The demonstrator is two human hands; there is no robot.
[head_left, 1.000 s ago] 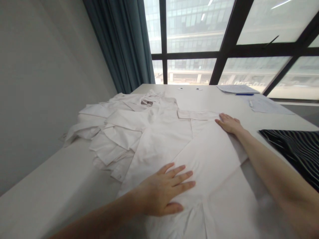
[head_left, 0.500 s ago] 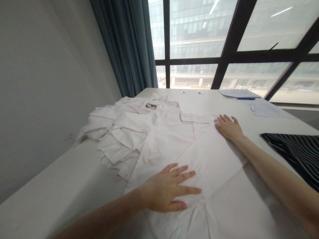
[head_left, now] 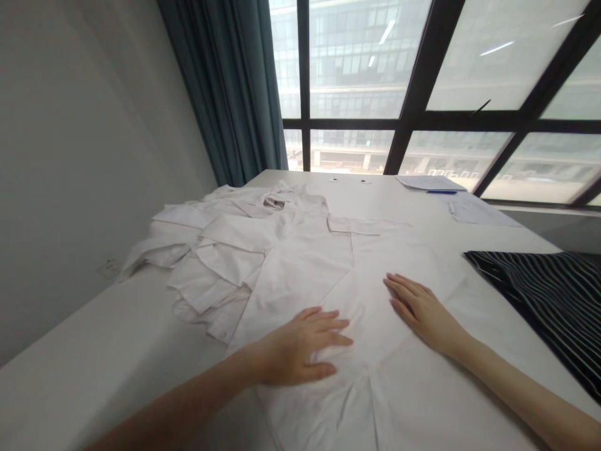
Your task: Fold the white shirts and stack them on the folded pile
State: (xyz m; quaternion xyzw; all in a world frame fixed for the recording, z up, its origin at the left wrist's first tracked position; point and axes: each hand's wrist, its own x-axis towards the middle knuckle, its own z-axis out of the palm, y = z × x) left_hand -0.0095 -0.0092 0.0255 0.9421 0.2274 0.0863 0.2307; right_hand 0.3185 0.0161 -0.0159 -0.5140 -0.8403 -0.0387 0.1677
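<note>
Head view: white garment [head_left: 338,300] lies spread over the middle of the bench [head_left: 141,326], running from the near edge of the frame toward the window [head_left: 352,75]. A straight folded strip [head_left: 354,225] crosses its far end; a seam runs from there toward the hands. Creases gather in the near part.

Left hand [head_left: 300,347]: palm down on the garment, fingers spread, thumb apart from the rest; nothing pinched. Right hand [head_left: 425,319]: laid on the cloth farther right, fingers extended and mostly close together, nothing pinched.

Left of the garment, a loose heap of white clothes [head_left: 225,250], layers overlapping. Where heap and garment meet, cannot tell which lies on top. Right side: dark striped cloth [head_left: 549,294], beyond the right hand and apart from it. Far right of the bench: papers [head_left: 483,210] with a blue pen [head_left: 442,192] among them. Two small round pieces [head_left: 365,181] sit near the far edge. Blue curtain [head_left: 235,88] hangs left of the window.
</note>
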